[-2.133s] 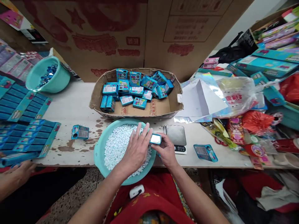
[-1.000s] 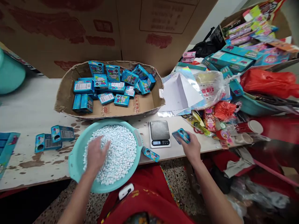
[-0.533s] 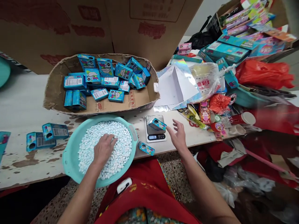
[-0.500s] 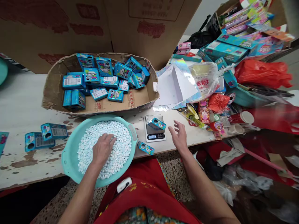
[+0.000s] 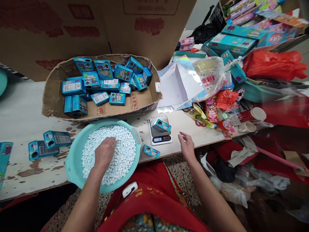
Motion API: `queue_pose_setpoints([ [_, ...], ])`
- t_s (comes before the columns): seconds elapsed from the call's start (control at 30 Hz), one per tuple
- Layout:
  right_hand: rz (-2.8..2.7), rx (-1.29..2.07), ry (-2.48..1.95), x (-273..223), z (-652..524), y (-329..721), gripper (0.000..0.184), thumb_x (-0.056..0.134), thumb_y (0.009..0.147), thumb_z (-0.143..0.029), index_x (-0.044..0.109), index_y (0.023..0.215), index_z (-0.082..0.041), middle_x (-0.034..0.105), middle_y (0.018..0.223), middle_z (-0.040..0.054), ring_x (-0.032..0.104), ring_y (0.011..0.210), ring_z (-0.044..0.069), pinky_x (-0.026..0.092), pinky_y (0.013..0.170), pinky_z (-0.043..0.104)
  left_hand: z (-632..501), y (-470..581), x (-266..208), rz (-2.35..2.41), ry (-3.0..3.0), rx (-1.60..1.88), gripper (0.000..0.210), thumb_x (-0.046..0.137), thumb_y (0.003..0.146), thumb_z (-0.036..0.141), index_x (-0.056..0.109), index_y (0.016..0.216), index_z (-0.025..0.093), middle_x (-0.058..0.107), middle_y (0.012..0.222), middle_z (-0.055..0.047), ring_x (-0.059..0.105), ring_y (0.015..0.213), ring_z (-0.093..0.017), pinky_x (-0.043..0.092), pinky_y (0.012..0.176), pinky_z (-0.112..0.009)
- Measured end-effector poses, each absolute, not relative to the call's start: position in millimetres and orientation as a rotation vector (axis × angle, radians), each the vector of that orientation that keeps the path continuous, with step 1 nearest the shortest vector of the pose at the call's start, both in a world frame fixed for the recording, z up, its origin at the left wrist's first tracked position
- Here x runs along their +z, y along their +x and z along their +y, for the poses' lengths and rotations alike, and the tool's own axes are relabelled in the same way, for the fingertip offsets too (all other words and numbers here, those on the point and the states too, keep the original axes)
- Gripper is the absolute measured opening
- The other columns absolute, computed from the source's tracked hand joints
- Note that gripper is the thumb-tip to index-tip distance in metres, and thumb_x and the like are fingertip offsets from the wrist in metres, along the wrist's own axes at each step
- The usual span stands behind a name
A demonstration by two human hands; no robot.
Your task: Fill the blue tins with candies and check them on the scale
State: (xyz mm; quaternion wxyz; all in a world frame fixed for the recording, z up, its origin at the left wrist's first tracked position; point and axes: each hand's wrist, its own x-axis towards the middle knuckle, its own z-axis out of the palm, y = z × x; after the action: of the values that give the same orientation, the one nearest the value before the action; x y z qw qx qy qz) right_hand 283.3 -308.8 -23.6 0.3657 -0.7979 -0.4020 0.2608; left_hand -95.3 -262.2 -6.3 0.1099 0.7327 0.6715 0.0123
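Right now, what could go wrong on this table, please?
The round turquoise plastic basin overhangs the front edge of the worn white table, so it might tip if the left hand presses its near side. The small blue cardboard box lying beside the basin, close to that edge, could be knocked off.

At the back, a tall brown carton (image 5: pixel 103 45) towers over the counter (image 5: pixel 16 125), red print (image 5: pixel 149 25) across its face! Off to the right, folded white paper (image 5: pixel 172 87) lies beside a clear plastic bag (image 5: pixel 207 72), a red bag (image 5: pixel 275 66) bulges farther out, a red cup (image 5: pixel 256 113) shows its white end, and below, pale cloth (image 5: pixel 243 149) and crumpled plastic (image 5: pixel 235 192)!
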Motion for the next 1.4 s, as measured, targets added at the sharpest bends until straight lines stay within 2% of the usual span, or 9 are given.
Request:
queue_pose_setpoints([
  [0.4,-0.983,0.815,-1.947,-36,-304,283,0.050,0.051,0.082,-0.055,0.060,0.114,-0.017,0.062,0.117,0.0139,0.059,0.100,0.025,0.048,0.087,0.045,-259,-88,0,2.017,2.182,0.127,0.036,0.038,0.093,0.038,0.063,0.112,0.021,0.065,0.109,-0.007,0.060,0.095,-0.022,0.044,0.065,-0.028],
  [0.57,-1.103,0.850,-1.775,-35,-277,260,0.067,0.072,0.068,-0.046,0.050,0.126,-0.021,0.055,0.126,0.0132,0.055,0.110,0.027,0.050,0.086,0.043,-260,-81,-9,1.955,2.175,0.168,0.039,0.042,0.091,0.046,0.062,0.111,0.020,0.062,0.109,-0.009,0.056,0.099,-0.025,0.044,0.074,-0.032],
  [0.7,-1.198,0.829,-1.721,-25,-249,237,0.049,0.072,0.068,-0.045,0.060,0.108,-0.019,0.064,0.102,0.0065,0.061,0.091,0.022,0.050,0.082,0.039,-272,-71,-18,1.875,2.110,0.218,0.036,0.044,0.088,0.049,0.063,0.092,0.018,0.061,0.090,-0.009,0.056,0.084,-0.023,0.042,0.070,-0.032],
  [0.77,-1.230,0.793,-1.692,-6,-242,226,0.040,0.071,0.071,-0.044,0.062,0.100,-0.018,0.064,0.090,0.0031,0.061,0.083,0.020,0.050,0.080,0.037,-276,-70,-20,1.888,1.927,0.360,0.032,0.047,0.087,0.046,0.060,0.077,0.019,0.059,0.076,-0.005,0.054,0.070,-0.018,0.039,0.063,-0.028],
  [0.87,-1.364,0.760,-1.582,36,-243,206,0.036,0.072,0.073,-0.040,0.062,0.102,-0.021,0.064,0.094,0.0030,0.061,0.087,0.020,0.049,0.081,0.035,-276,-75,-14,1.925,1.315,0.787,0.033,0.054,0.081,0.046,0.051,0.063,0.018,0.049,0.060,0.000,0.046,0.054,-0.012,0.034,0.053,-0.024],
  [1.03,-1.727,0.796,-1.345,80,-259,153,0.032,0.073,0.076,-0.034,0.061,0.103,-0.023,0.064,0.097,0.0047,0.061,0.091,0.021,0.049,0.081,0.034,-262,-87,36,1.280,0.203,1.275,0.027,0.054,0.076,0.044,0.048,0.070,0.018,0.046,0.058,0.003,0.037,0.041,-0.007,0.024,0.039,-0.019],
  [1.2,-1.984,0.838,-1.198,69,-271,102,0.032,0.070,0.079,-0.034,0.059,0.106,-0.021,0.065,0.098,0.0078,0.060,0.093,0.025,0.048,0.080,0.038,-257,-76,91,1.000,0.193,1.471,0.028,0.058,0.077,0.038,0.048,0.062,0.017,0.045,0.055,0.003,0.040,0.042,-0.006,0.026,0.037,-0.018],
  [1.3,-2.036,0.840,-1.196,64,-273,87,0.032,0.068,0.080,-0.036,0.059,0.106,-0.020,0.066,0.097,0.0089,0.060,0.092,0.027,0.048,0.079,0.039,-257,-63,102,1.097,0.344,1.625,0.039,0.060,0.081,0.040,0.043,0.054,0.016,0.041,0.051,0.003,0.043,0.046,-0.007,0.037,0.044,-0.020],
  [1.4,-2.024,0.841,-1.225,66,-273,83,0.031,0.068,0.080,-0.036,0.059,0.105,-0.021,0.065,0.096,0.0086,0.060,0.092,0.027,0.049,0.079,0.039,-257,-57,100,1.176,0.373,1.725,0.047,0.063,0.079,0.047,0.039,0.053,0.016,0.036,0.051,0.005,0.040,0.043,-0.006,0.032,0.041,-0.019],
])
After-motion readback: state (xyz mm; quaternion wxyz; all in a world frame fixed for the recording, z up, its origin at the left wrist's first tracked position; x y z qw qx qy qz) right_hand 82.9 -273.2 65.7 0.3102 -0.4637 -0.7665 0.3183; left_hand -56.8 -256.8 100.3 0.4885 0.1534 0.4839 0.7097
